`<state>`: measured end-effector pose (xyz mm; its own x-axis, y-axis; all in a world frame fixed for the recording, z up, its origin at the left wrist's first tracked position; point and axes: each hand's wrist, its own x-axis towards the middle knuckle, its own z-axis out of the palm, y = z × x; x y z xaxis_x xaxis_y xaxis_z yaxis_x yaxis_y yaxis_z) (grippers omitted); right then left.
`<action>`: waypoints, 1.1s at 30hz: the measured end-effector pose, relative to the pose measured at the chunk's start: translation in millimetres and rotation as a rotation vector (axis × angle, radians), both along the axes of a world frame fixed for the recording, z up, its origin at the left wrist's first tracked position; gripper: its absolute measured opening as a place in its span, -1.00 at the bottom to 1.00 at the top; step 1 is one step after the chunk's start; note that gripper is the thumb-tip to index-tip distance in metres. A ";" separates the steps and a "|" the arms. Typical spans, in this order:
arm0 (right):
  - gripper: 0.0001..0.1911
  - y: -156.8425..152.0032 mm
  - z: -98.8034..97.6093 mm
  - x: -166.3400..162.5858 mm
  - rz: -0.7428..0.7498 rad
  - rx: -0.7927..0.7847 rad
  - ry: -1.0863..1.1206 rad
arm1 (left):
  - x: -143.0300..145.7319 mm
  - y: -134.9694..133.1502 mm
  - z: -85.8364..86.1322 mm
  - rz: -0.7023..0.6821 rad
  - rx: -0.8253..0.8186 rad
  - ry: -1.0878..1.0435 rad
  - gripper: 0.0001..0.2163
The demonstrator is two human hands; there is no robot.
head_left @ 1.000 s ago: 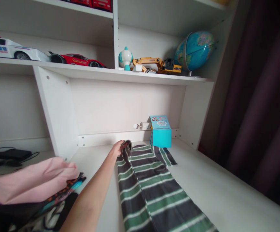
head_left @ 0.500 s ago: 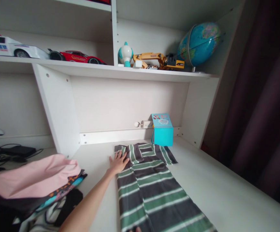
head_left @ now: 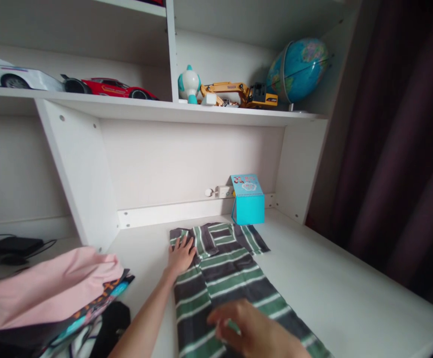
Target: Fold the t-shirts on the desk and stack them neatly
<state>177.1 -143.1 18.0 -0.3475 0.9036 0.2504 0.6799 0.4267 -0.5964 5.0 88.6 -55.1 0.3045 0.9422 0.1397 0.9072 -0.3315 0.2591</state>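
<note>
A striped shirt (head_left: 235, 268) in green, dark grey and white lies spread on the white desk, its left side folded inward near the top. My left hand (head_left: 181, 252) rests flat with spread fingers on the folded sleeve at the shirt's upper left. Over the lower middle of the shirt is my right hand (head_left: 250, 325), slightly blurred, its fingers loosely bent. A gap shows between its thumb and forefinger, with nothing held there. The shirt's lower end is hidden by this hand and the frame's bottom edge.
A pile of clothes with a pink garment (head_left: 52, 283) on top sits at the left. Behind the shirt stands a turquoise desk calendar (head_left: 250, 209). Toy cars, a toy excavator (head_left: 256, 94) and a globe (head_left: 298, 69) occupy the shelf above. Black cables and an adapter (head_left: 11, 246) lie far left.
My right hand has risen from the bottom edge and come forward over the shirt. My left hand stays on the folded sleeve. The view has shifted slightly right.
</note>
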 end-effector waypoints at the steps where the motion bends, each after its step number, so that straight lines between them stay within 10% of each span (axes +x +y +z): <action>1: -0.81 27.4 2.0 6.3 -0.015 -0.026 -0.009 | -0.8 0.2 -0.5 0.000 0.000 -0.006 -0.50; 9: -0.75 171.2 -28.3 -6.7 -0.581 -0.019 -0.047 | -2.3 -2.6 1.0 0.024 -0.012 0.003 -0.46; 21: -0.80 161.9 -46.0 -15.3 -0.700 0.076 -0.194 | -1.6 -7.8 8.0 0.006 -0.031 -0.018 -0.43; 29: -0.62 148.3 -35.8 99.1 -1.166 -0.118 -0.218 | -2.3 -15.9 16.8 -0.023 -0.069 -0.020 -0.32; 33: -0.71 137.9 -45.2 136.0 -1.173 -0.198 -0.218 | -2.1 -17.5 17.0 -0.006 -0.078 -0.035 -0.37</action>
<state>313.0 -5.2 -27.3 0.6915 0.7139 0.1103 0.6870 -0.6028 -0.4059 2.9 71.1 -38.0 0.3059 0.9489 0.0768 0.8954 -0.3142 0.3156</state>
